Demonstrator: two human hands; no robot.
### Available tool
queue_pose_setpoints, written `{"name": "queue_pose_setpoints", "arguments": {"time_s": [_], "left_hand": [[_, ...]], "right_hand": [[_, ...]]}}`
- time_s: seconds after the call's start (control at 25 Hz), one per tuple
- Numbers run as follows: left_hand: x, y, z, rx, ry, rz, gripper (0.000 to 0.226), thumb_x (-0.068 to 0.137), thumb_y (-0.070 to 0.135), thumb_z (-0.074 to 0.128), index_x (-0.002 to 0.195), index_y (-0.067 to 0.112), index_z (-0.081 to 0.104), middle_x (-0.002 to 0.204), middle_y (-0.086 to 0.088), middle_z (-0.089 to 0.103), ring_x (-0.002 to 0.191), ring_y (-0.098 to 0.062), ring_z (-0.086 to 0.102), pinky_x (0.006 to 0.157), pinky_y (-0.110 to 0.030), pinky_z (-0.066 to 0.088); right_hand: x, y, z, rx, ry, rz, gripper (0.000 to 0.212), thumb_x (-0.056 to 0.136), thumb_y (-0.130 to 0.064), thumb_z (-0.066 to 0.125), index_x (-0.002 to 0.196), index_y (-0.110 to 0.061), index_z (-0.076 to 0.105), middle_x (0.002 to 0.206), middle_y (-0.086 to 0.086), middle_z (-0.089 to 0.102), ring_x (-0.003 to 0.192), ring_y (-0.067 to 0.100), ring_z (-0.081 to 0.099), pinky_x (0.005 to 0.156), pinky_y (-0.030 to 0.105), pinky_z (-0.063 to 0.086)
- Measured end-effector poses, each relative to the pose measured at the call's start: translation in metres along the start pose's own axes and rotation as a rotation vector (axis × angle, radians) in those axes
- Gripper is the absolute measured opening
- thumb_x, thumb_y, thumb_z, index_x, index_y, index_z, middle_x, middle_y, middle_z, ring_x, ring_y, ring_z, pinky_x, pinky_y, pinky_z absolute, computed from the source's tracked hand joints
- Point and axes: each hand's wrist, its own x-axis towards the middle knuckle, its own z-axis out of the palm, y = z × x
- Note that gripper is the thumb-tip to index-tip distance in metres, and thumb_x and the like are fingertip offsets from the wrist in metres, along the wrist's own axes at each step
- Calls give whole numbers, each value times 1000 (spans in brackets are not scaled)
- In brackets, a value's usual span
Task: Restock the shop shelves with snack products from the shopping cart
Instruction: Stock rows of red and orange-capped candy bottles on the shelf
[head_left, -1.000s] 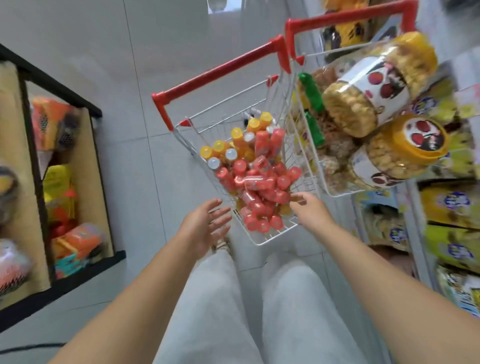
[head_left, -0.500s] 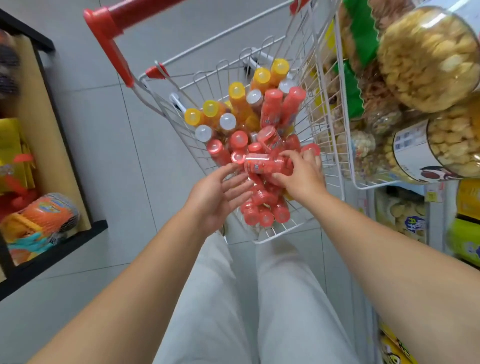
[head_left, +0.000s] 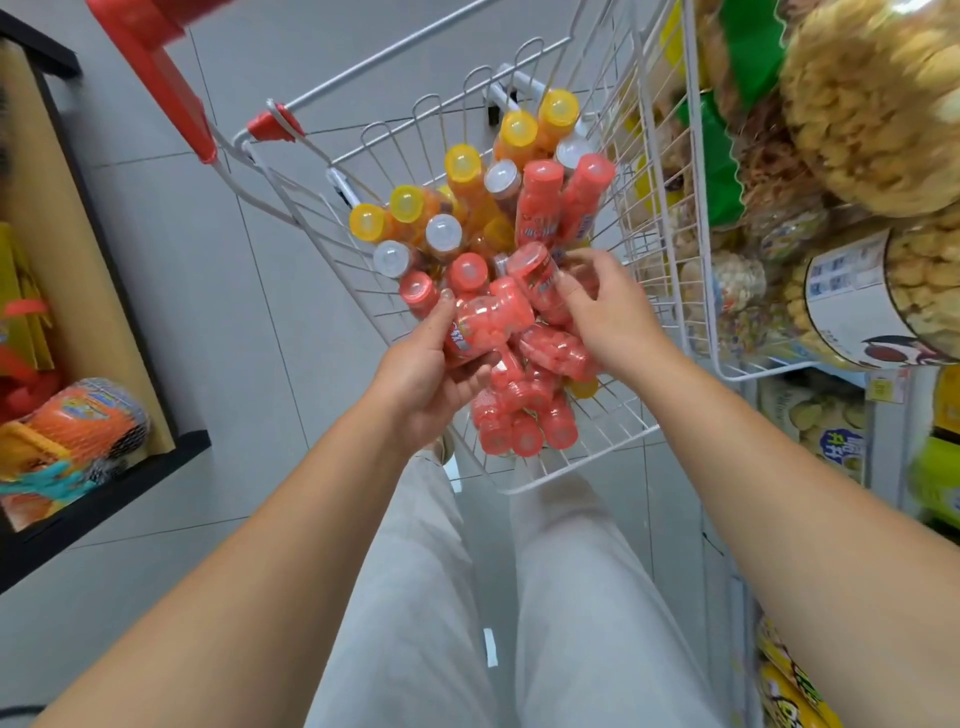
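1. Gripping a pink bottle (head_left: 488, 322), your left hand (head_left: 431, 384) curls its fingers round it, just above the heap in the shopping cart (head_left: 597, 441).
2. Your right hand (head_left: 608, 312) pinches a second pink bottle (head_left: 532, 270), just beside the first.
3. More pink bottles lie beneath, and yellow-capped bottles (head_left: 462, 166) stand at the cart's far end.
4. Big snack jars (head_left: 857, 306) lie in a second wire basket (head_left: 696, 312) on your right.

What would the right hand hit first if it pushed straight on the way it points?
Probably the two upright pink bottles just beyond the tilted pink bottle that the right hand pinches; depth is unclear.
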Motion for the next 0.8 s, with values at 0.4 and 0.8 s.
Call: {"name": "queue_pose_setpoints", "arguments": {"time_s": [0.4, 0.8], "left_hand": [[4, 13, 7, -84, 85, 45, 56, 88, 69, 51, 111, 20, 68, 95, 0, 75, 89, -14, 70, 86, -34, 54], [-2, -2, 21, -116, 19, -91, 71, 85, 81, 43, 110, 22, 74, 105, -8, 77, 86, -26, 76, 67, -45, 62]], "right_hand": [[-10, -1, 3, 70, -5, -35, 49, 76, -39, 77, 117, -28, 51, 112, -3, 59, 97, 15, 60, 85, 38, 53], [-62, 29, 7, 245, 155, 235, 31, 98, -51, 45, 121, -31, 51, 113, 0, 62, 102, 20, 63, 79, 33, 47]]}}
